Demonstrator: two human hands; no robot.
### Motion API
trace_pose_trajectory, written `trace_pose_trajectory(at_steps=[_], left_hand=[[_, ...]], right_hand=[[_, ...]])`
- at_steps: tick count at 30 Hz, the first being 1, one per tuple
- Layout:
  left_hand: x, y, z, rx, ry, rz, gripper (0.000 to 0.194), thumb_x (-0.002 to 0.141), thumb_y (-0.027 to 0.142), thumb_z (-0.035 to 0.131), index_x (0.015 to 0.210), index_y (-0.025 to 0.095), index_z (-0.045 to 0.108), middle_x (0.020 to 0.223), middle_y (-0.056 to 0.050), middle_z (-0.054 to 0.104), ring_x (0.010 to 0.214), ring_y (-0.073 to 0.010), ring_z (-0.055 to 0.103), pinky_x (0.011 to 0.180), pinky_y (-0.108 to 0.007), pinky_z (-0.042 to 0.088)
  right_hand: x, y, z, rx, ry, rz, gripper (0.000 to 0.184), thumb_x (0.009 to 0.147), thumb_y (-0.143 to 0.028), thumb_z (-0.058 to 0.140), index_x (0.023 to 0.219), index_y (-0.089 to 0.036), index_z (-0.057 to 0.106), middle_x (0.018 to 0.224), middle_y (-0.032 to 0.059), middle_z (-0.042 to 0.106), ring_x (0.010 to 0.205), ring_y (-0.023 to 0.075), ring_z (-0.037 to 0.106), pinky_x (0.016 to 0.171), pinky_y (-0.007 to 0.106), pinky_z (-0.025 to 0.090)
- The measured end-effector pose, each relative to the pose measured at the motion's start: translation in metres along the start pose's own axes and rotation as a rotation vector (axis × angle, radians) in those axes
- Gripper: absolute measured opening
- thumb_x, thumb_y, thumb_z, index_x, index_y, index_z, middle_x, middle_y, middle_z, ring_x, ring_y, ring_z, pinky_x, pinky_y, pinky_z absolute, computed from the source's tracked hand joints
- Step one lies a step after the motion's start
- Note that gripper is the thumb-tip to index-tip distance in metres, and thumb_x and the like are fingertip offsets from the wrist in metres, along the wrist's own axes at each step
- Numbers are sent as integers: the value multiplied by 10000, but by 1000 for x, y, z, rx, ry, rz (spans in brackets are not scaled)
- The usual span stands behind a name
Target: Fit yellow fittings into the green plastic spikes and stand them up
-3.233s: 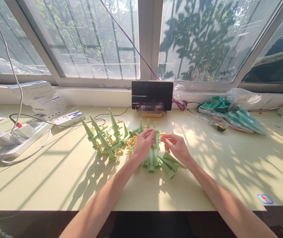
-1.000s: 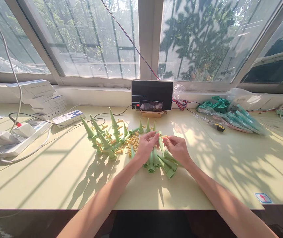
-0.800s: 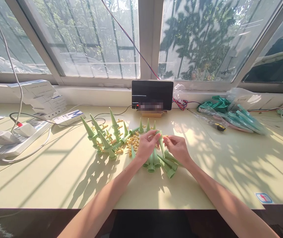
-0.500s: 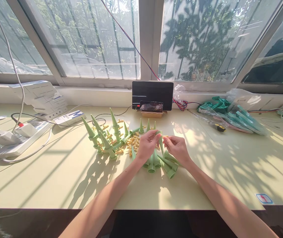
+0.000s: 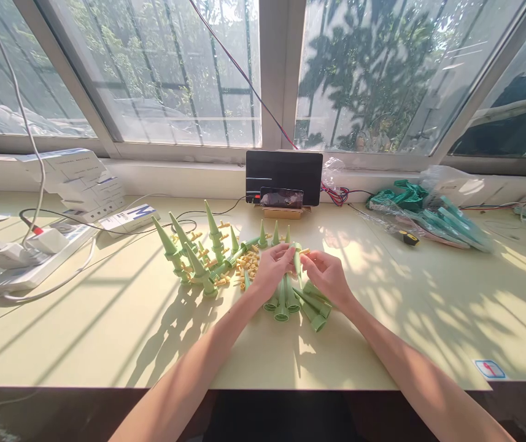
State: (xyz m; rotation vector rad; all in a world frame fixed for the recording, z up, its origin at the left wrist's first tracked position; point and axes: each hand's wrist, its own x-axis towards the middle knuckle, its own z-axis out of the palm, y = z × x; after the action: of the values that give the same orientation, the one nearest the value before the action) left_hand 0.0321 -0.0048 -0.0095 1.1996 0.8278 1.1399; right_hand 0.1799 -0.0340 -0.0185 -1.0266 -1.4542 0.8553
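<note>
My left hand (image 5: pixel 274 268) pinches a green plastic plant-watering spike (image 5: pixel 297 267), its point hanging down. A small yellow valve (image 5: pixel 305 251) sticks out from the spike's upper end toward the right. My right hand (image 5: pixel 328 274) has its fingertips closed at this valve, and they partly hide it. Under the hands lie several loose green spikes (image 5: pixel 282 312), hollow ends toward me. A heap of small yellow valves (image 5: pixel 248 264) is beside my left hand. Further left, several spikes fitted with valves (image 5: pixel 204 279) stand point up.
A black tablet (image 5: pixel 283 172) stands at the back with a phone (image 5: pixel 282 197) before it. White boxes (image 5: pixel 83 184) and a power strip (image 5: pixel 42 261) with cables are at left. Bagged green parts (image 5: pixel 447 221) and a yellow-black tool (image 5: pixel 408 237) lie at right.
My right fingers have shifted slightly down and left against the held spike, so more of its yellow valve shows above them. My left hand stays nearly in place.
</note>
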Motion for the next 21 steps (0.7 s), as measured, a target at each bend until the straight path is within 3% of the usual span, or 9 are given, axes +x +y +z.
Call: trace_pose_trajectory(at_steps=[3,9,21], left_hand=[[0,0,0,43,37,43,391,771,465,691,971,131,654,866,-59,652,593,-108,588,549,-249,502],[-3,0,3,144,65,90,390,788,473,669,995,143,638,845,-44,647,553,-104,583,515,-239,477],[-4,-3,4,229,92,190,352,816,454,637,999,154,631,770,-20,623,521,-105,568,489,-235,459]], right_hand=[[-1,0,1,-30,28,-19,321,782,-460,681,683,-171,582,629,3,563,528,107,472,467,238,375],[-1,-2,3,42,60,71,323,800,-446,656,653,-165,595,525,-23,510,408,75,390,377,227,305],[-2,-4,4,75,82,132,324,780,-426,684,626,-154,599,464,-44,465,365,62,365,341,216,276]])
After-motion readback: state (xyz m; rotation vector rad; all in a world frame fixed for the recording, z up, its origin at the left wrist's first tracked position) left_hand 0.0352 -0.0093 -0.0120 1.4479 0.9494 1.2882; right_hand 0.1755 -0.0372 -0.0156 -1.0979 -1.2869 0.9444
